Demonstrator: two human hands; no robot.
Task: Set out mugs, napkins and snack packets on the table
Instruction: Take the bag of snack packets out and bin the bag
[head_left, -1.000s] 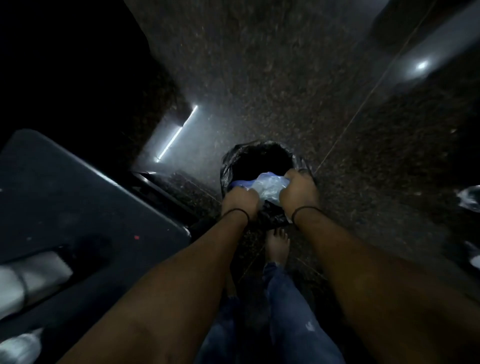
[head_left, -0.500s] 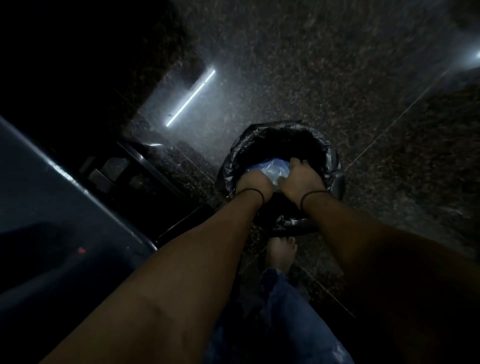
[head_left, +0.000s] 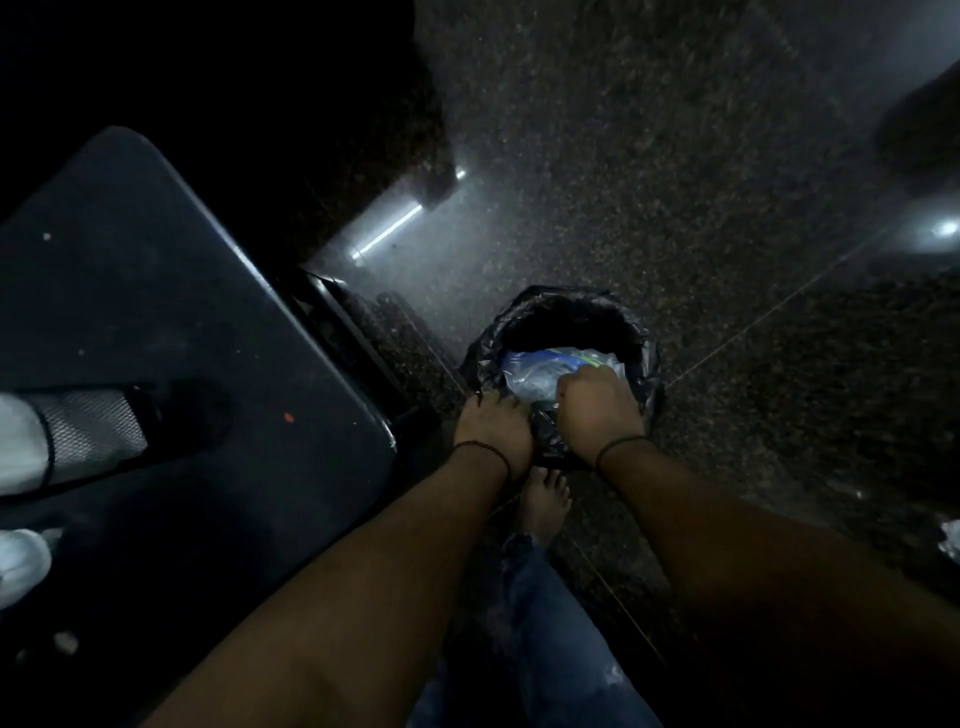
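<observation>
The room is very dark. A small bin lined with a black bag (head_left: 644, 353) stands on the floor in front of my feet. A crumpled clear and blue plastic packet (head_left: 540, 371) lies in its mouth. My right hand (head_left: 597, 410) is closed on the packet's near edge. My left hand (head_left: 493, 426) rests on the near rim of the black liner, fingers curled over it. Both wrists wear a thin black band.
A dark table (head_left: 156, 322) fills the left side, its rounded corner close to my left forearm. On it lie a white item with a mesh cover (head_left: 67, 436) and a pale object (head_left: 21, 561). The speckled stone floor (head_left: 649, 156) shows light reflections.
My left hand has let go of the packet and moved to the liner's near rim. My right hand still grips the packet. The view has pulled back, showing the table again.
</observation>
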